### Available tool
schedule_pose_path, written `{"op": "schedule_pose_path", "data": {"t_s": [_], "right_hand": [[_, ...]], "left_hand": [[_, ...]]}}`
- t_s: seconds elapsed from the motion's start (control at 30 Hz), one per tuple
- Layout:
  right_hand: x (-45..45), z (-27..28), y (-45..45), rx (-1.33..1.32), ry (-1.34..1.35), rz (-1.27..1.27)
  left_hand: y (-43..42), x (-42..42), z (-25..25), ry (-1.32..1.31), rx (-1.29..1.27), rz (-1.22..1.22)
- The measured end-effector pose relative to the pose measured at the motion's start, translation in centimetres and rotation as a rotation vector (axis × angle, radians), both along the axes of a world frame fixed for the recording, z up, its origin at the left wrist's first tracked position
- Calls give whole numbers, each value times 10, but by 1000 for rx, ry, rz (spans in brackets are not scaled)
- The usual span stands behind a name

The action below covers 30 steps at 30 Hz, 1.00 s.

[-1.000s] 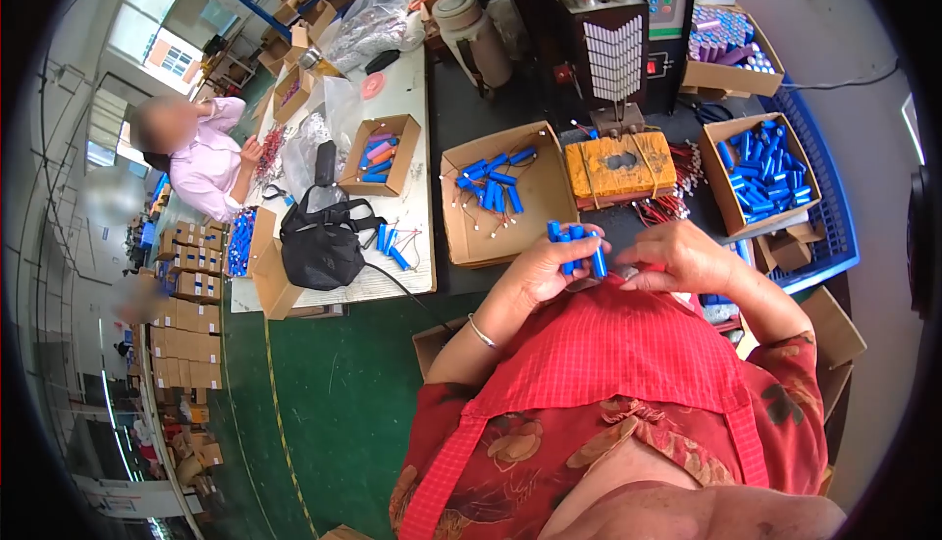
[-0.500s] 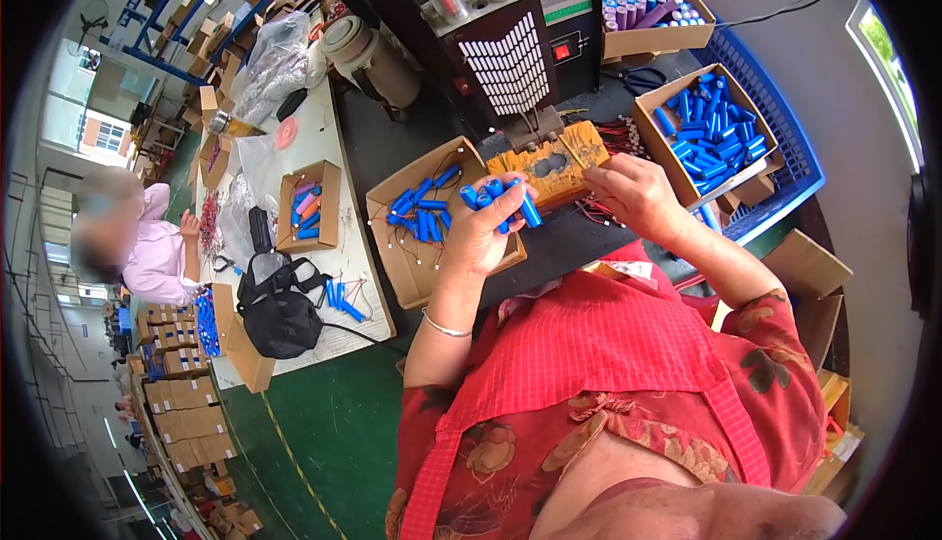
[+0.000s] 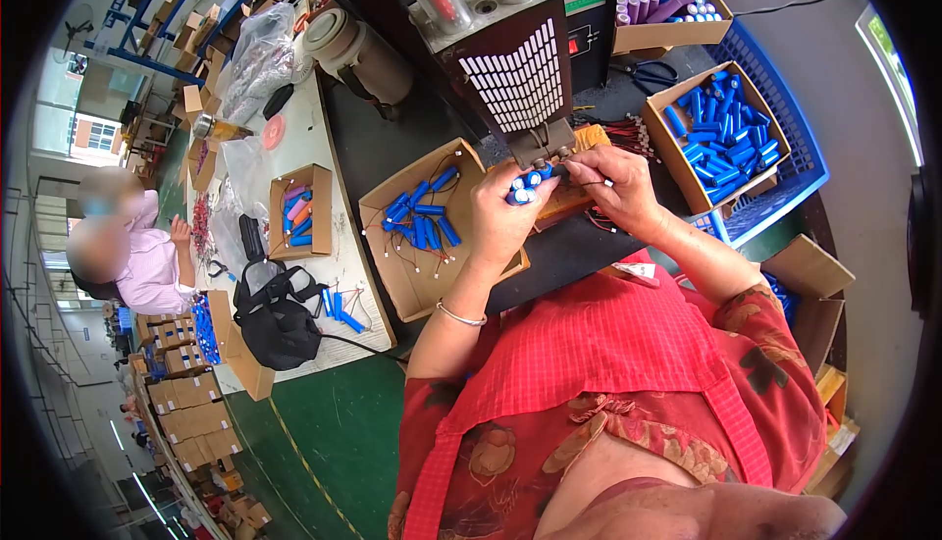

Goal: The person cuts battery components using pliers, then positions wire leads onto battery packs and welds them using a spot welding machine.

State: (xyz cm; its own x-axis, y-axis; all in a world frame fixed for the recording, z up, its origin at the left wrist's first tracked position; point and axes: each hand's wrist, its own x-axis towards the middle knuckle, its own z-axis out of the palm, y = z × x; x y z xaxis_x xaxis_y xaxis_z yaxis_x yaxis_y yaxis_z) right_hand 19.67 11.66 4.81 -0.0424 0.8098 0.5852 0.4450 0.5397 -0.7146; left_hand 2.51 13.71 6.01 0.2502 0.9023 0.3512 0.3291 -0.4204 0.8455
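Several blue cells [image 3: 524, 189] are bunched in my left hand [image 3: 498, 214], whose fingers wrap round them just under the head of a black machine [image 3: 518, 74]. Against the machine's tip, my right hand [image 3: 618, 185] pinches a thin wire with a small white connector [image 3: 608, 184]. Both hands rest over a yellow block [image 3: 589, 138], which they partly hide. To the left, an open carton [image 3: 392, 275] holds blue cells with wires. Another carton [image 3: 687, 187] at the right is full of blue cells.
A blue basket [image 3: 800, 172] stands beyond the right carton, below a box of purple cells [image 3: 677, 35]. Scissors [image 3: 650, 73] lie near it. At left are a thermos [image 3: 358, 57], a black bag [image 3: 280, 319] and a small carton [image 3: 319, 187]. A co-worker [image 3: 147, 256] is at the far left.
Both hands have moved up from near the apron to the machine's tip, closer together. My right hand now pinches a wire. The view has shifted, with the machine appearing larger.
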Motion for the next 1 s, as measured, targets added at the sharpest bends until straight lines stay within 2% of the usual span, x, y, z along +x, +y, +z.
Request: {"op": "schedule_pose_path", "data": {"t_s": [0.33, 0.57, 0.8, 0.87, 0.97, 1.0], "right_hand": [[1, 3, 2, -60, -25, 23], [0, 2, 4, -22, 8, 42], [1, -2, 4, -40, -37, 45], [2, -4, 3, 35, -74, 80], [11, 8, -3, 87, -36, 63], [22, 13, -5, 103, -53, 33]], "left_hand": [[9, 9, -6, -66, 109, -40], [10, 8, -12, -41, 53, -40], [9, 7, -13, -122, -4, -44], [6, 4, -7, -76, -19, -42], [-5, -14, 10, 30, -90, 138], [-5, -25, 11, -69, -107, 179]]}}
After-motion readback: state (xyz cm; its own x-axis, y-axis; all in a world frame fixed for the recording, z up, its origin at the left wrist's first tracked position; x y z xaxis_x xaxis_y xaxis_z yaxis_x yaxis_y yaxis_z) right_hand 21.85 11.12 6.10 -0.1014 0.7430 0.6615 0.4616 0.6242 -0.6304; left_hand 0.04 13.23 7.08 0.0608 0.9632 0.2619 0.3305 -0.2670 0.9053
